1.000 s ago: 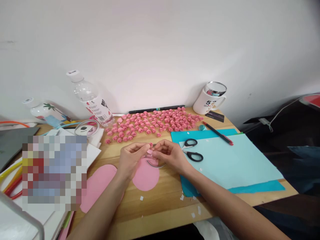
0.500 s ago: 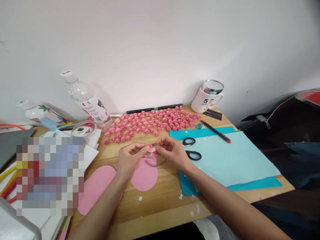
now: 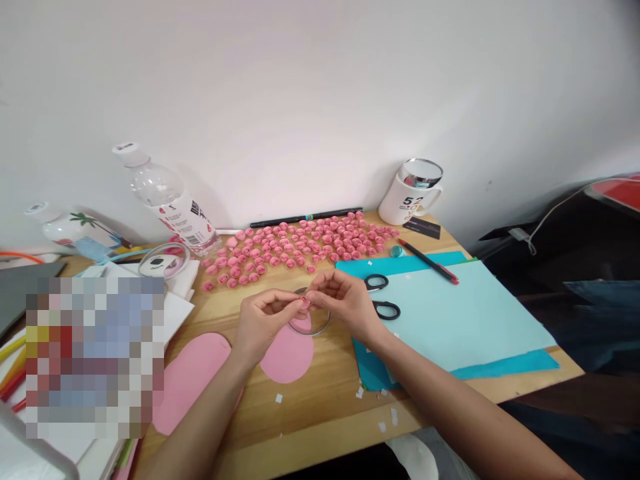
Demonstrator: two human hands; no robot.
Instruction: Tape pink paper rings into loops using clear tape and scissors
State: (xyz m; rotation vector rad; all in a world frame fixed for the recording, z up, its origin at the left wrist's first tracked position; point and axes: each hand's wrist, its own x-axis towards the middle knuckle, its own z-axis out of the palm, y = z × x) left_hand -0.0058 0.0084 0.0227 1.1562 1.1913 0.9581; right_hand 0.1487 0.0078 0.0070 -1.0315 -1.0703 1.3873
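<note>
Between my two hands is a small pink paper rose [image 3: 303,303], partly hidden by the fingertips. My left hand [image 3: 265,321] pinches it from the left, thumb on the near side. From the right, my right hand [image 3: 344,301] closes thumb and finger on the same piece. Below them a metal ring [image 3: 313,331] lies over a round pink paper [image 3: 287,357]. Larger pink paper pieces [image 3: 193,380] lie under my left forearm. Many finished-looking pink paper roses [image 3: 285,248] are spread beyond my hands.
Black-handled scissors [image 3: 386,310] rest on light blue sheets [image 3: 460,320] at the right. A red-and-black pen [image 3: 429,262], a white mug [image 3: 410,193] and a dark card [image 3: 423,228] are behind. Left stand a clear bottle [image 3: 167,200] and stacked papers [image 3: 175,307]. Paper scraps [image 3: 394,417] dot the front.
The rose looks more tightly enclosed by my fingertips, which have come closer together. My left hand has shifted slightly right. The whole view has drifted a little.
</note>
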